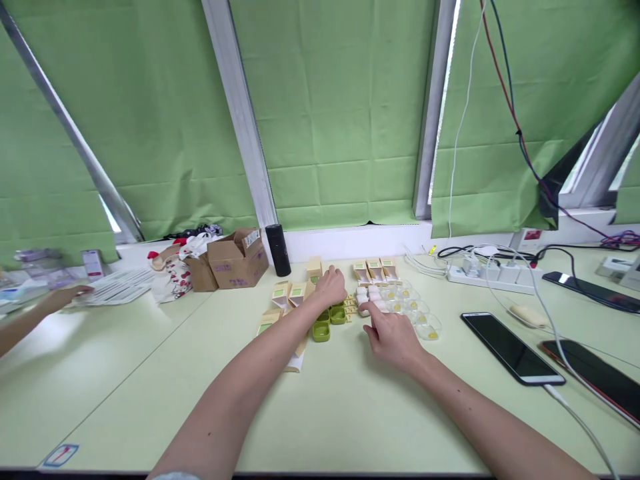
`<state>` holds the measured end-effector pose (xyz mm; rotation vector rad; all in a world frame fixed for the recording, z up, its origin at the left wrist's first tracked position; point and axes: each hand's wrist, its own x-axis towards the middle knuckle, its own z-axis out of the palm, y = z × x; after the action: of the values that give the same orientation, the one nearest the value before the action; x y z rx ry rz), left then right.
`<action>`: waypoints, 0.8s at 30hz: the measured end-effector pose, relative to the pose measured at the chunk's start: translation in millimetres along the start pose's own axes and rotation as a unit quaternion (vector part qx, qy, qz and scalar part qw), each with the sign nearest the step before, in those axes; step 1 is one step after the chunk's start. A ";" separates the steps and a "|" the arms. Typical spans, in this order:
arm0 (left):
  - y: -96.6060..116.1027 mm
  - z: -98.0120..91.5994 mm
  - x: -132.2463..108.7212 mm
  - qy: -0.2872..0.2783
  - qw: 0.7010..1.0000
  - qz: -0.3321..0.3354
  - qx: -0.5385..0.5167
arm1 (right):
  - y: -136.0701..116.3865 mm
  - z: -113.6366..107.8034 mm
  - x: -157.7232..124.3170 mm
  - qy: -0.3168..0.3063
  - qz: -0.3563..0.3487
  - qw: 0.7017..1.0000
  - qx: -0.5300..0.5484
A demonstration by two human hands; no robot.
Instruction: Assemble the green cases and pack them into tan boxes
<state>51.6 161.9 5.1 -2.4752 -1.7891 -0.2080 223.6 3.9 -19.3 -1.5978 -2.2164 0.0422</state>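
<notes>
My left hand (331, 285) reaches over a row of small green cases (322, 329), its fingers curled down so that what they touch is hidden. My right hand (393, 337) lies a little nearer to me, its index finger stretched out onto small white pieces (374, 295) next to several clear lids (424, 324). Small beige boxes with green labels (289, 294) stand left of the green cases. Three more beige boxes (375, 269) stand behind the white pieces.
A black cylinder (278, 250), an open cardboard box (239, 257) and a cherry-print bag (174, 274) stand at the back left. A power strip (493, 274), cables and phones (512, 348) lie to the right. Another person's hand (63, 298) rests at far left.
</notes>
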 end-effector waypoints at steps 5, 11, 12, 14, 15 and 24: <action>-0.4 4.5 12.3 -0.013 0.999 -0.033 -0.039 | -1.0 -0.8 0.0 0.000 -0.003 1.000 -0.005; -2.5 11.5 29.6 -0.030 0.994 -0.071 -0.079 | -0.9 1.0 -0.1 -0.004 -0.008 1.000 -0.016; -2.7 12.6 32.1 -0.032 0.993 -0.077 -0.084 | -0.9 1.3 -0.1 -0.008 -0.010 1.000 -0.017; -3.3 14.9 36.8 -0.038 0.991 -0.089 -0.096 | -1.1 1.6 -0.4 -0.015 -0.016 1.000 -0.018; -3.7 16.0 39.1 -0.041 0.989 -0.095 -0.103 | -1.3 1.5 -0.6 -0.018 -0.019 0.999 -0.018; -11.1 27.8 55.7 -0.059 0.978 -0.121 -0.162 | -2.3 0.6 -2.0 -0.026 -0.031 0.999 -0.021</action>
<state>60.1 221.7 -13.8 -2.5122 -2.2718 -0.4053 221.8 1.4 -19.9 -1.5650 -2.3207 0.0199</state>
